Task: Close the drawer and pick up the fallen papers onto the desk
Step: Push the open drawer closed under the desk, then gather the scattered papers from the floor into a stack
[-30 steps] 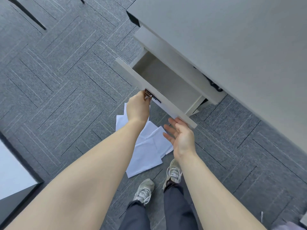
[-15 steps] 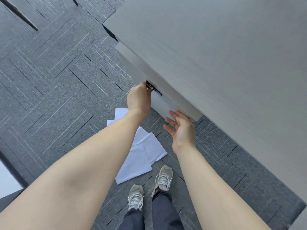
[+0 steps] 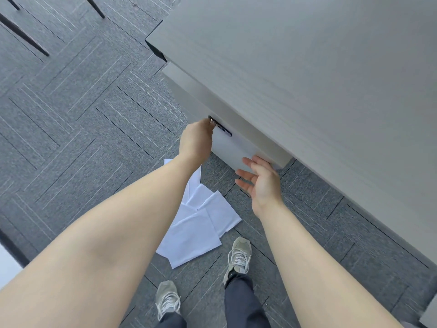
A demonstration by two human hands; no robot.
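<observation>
The pale grey desk (image 3: 319,79) fills the upper right. Under its edge the drawer (image 3: 233,150) sits pushed in, only its white front showing. My left hand (image 3: 196,140) is curled at the dark handle (image 3: 221,127) on the drawer front, fingertips against it. Flat and with fingers apart, my right hand (image 3: 260,183) rests against the lower right part of the drawer front. Several white papers (image 3: 198,223) lie overlapping on the carpet below, partly hidden by my left forearm.
Grey patterned carpet (image 3: 82,126) covers the floor. My two feet in grey sneakers (image 3: 238,254) stand just below the papers. Dark chair legs (image 3: 23,36) cross the top left. Another pale surface edge (image 3: 7,266) shows at the far left.
The drawer went from wide open to pushed in under the desk. Both hands travelled forward with its front. The view has swung closer over the desk.
</observation>
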